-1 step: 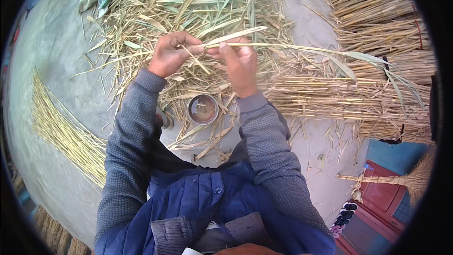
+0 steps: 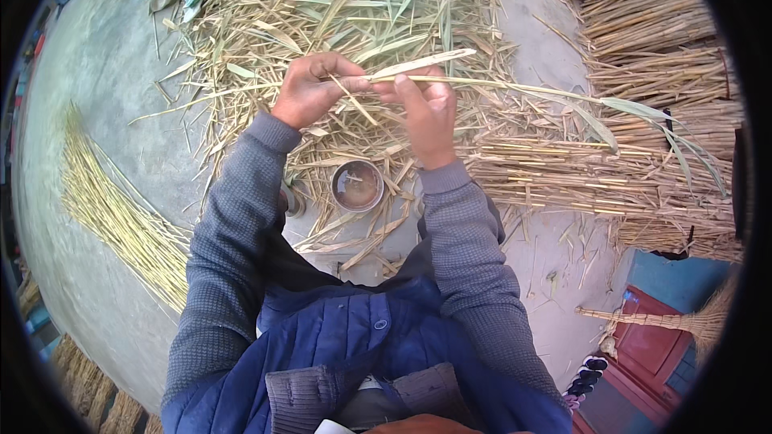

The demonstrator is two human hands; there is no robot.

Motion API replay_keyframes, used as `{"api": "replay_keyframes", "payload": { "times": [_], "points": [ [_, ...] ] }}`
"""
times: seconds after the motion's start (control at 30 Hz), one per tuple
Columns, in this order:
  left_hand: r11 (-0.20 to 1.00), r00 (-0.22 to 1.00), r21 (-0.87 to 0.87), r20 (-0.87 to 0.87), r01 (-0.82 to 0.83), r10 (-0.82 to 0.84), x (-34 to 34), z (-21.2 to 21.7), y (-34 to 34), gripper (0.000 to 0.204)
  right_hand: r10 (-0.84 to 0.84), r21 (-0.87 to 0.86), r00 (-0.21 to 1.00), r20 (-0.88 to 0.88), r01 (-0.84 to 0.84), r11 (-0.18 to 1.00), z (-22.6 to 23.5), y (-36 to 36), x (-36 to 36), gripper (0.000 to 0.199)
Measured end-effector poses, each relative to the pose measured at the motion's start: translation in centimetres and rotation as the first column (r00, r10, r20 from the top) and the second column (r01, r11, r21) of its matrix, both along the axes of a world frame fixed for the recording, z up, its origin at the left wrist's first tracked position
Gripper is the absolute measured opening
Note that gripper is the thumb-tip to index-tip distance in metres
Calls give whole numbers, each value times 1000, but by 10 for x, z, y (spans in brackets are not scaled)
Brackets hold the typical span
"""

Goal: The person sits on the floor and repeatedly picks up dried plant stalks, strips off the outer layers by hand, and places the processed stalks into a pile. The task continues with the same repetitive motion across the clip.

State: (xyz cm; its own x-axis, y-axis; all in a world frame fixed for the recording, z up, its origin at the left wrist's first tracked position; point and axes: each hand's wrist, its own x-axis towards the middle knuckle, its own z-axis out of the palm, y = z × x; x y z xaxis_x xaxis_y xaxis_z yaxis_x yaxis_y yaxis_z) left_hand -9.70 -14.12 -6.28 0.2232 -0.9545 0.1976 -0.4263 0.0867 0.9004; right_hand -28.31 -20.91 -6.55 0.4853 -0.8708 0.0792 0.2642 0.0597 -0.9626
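A long yellow-green reed stalk stretches across in front of me, its thin end reaching left and long green leaves drooping from its right end. My left hand is closed on it, thumb against the fingers. Close beside it, my right hand pinches the same stalk between thumb and fingers. A pale, flat strip of leaf sheath sticks up to the right from between the hands. Another short dry piece slants down past my left fingertips.
Beyond my hands lies a heap of stripped leaves. A metal bowl with liquid stands below them. Thin stalks fan out at left. Bundled reeds lie at right, with tied bundles behind. A broom is at lower right.
The whole scene sits slightly farther right in the picture. Both hands keep the same grip on the reed stalk.
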Motion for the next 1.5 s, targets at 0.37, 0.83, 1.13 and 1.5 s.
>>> {"api": "replay_keyframes", "payload": {
  "times": [0.37, 0.83, 1.13, 1.5],
  "points": [
    [992, 997, 106, 2, 71, -72, 25, -10, 5, 20, -111, 94, 991, 71, 104, 990, 0, -6, -6, 10],
    [828, 625, -56, -684, -558, 375, 126, -16, 25, 20, -111, 84, 989, 94, 104, 991, -14, -14, -18, 11],
    [763, 760, 9, -77, -647, 645, 147, -30, 31, 32, -123, 35, 991, 59, 121, 992, -7, -19, -29, 12],
    [949, 984, 292, -162, 121, -76, 90, -22, 5, 24, -48, -23, 995, 83, 50, 999, -2, -18, -20, 14]
  ]
}}
